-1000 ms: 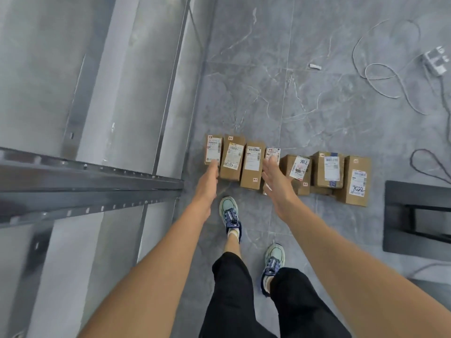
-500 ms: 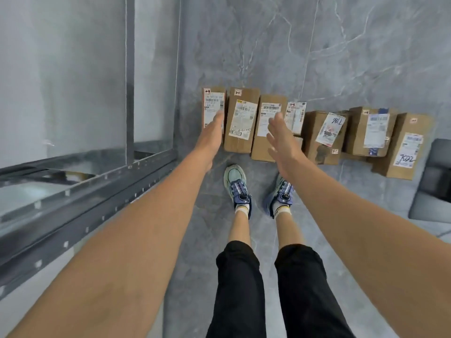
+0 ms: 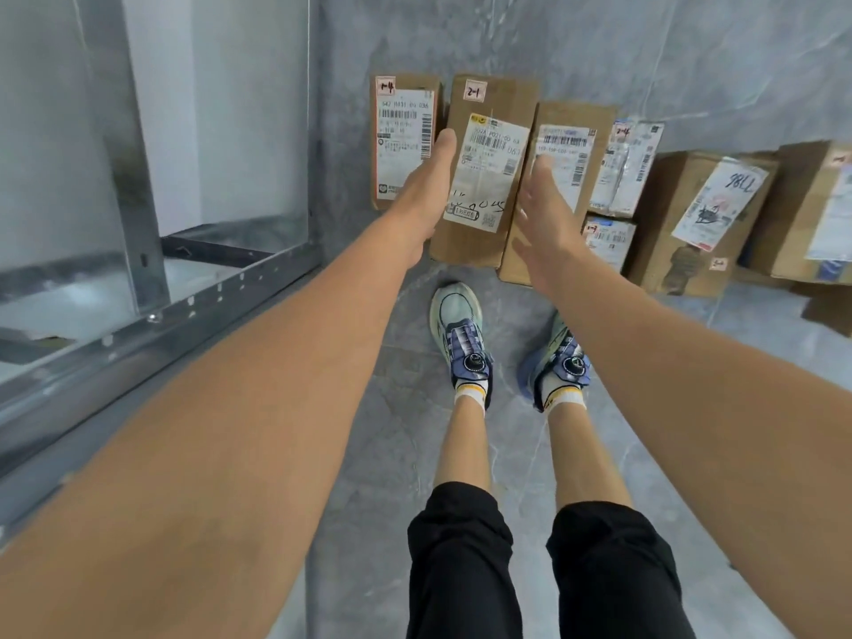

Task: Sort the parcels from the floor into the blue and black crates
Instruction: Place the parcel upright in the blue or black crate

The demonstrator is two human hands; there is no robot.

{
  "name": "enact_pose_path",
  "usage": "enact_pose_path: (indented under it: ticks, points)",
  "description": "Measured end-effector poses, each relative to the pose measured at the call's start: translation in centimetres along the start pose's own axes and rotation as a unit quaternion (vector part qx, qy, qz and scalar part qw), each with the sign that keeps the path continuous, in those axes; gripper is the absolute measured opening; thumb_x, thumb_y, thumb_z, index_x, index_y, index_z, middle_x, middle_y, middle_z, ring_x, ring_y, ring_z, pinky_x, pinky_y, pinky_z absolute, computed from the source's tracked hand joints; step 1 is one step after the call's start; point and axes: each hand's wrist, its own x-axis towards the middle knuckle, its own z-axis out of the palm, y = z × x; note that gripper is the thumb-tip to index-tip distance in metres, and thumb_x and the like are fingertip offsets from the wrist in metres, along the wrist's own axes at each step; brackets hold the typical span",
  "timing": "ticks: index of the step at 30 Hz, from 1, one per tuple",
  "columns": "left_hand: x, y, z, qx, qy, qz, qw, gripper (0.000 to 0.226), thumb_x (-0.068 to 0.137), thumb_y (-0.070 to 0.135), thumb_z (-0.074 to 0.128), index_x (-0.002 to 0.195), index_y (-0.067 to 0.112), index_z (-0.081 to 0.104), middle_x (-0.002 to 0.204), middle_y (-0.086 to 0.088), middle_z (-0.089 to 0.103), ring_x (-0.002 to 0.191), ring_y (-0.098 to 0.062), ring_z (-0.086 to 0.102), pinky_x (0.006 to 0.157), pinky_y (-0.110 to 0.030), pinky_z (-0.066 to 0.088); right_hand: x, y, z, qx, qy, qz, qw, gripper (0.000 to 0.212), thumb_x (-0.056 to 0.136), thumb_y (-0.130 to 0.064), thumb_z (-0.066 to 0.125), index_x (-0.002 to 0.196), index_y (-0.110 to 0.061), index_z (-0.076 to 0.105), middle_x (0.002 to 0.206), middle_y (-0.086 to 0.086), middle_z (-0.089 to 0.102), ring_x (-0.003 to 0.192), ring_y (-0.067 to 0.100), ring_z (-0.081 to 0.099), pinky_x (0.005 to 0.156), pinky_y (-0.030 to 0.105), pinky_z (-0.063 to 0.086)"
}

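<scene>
- While I bend over the row of parcels in the head view, my left hand [image 3: 424, 186] reaches forward with straight fingers held together. It lies along the left edge of the parcel marked 2-1 [image 3: 484, 186], in front of the leftmost parcel [image 3: 399, 131]. I cannot tell if it already touches the cardboard.
- My right hand [image 3: 546, 219] is open too, with the fingers loosely spread. It is at the right edge of the same parcel, over the third parcel [image 3: 571, 131], and holds nothing.
- All parcels lie flat on the floor [image 3: 359, 408] with labels up, side by side. To the right come white wrapped packets [image 3: 627, 168] and then bigger boxes [image 3: 664, 209].
- This floor is grey, glossy stone tile with pale veins.
- At my left stands a metal rack [image 3: 193, 306], with a grey beam with small holes and pale panels behind it.
- My shoes [image 3: 461, 334] stand just near the row.
</scene>
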Motion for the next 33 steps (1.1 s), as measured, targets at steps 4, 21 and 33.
enact_pose_path:
  ticks: [4,21,33]
  points:
    - [1.6,-0.3,0.1,-0.003,0.028,0.0,1.0,0.066,0.104,0.066,0.019,0.154,0.03,0.044,0.159,0.001,0.045,0.145,-0.022,0.042,0.119,-0.049,0.032,1.5,0.6,0.1,0.02,0.016,0.018,1.0,0.061,0.11,-0.061,0.022,0.15,-0.026,0.052,0.094,-0.027,0.058,0.084,-0.009,0.053,0.068,0.017,0.04]
    - [-5.2,-1.1,1.0,-0.038,-0.028,0.033,0.998,0.081,0.091,0.084,0.024,0.158,0.039,0.033,0.163,0.01,0.036,0.151,-0.016,0.031,0.123,-0.05,0.022,-4.0,-0.9,-1.4,0.052,0.037,0.005,0.998,0.051,0.11,-0.061,0.027,0.14,-0.032,0.058,0.119,-0.018,0.067,0.112,0.007,0.059,0.102,0.029,0.042]
    - [-29.1,9.3,-1.5,-0.144,0.001,0.222,0.964,0.05,0.103,0.065,0.032,0.136,0.039,0.06,0.123,0.022,0.071,0.117,-0.001,0.064,0.098,-0.029,0.048,-26.6,-14.0,-2.4,0.043,0.036,-0.162,0.985,0.048,0.111,-0.06,0.024,0.117,-0.044,0.069,0.112,-0.021,0.075,0.116,0.002,0.063,0.111,0.039,0.042]
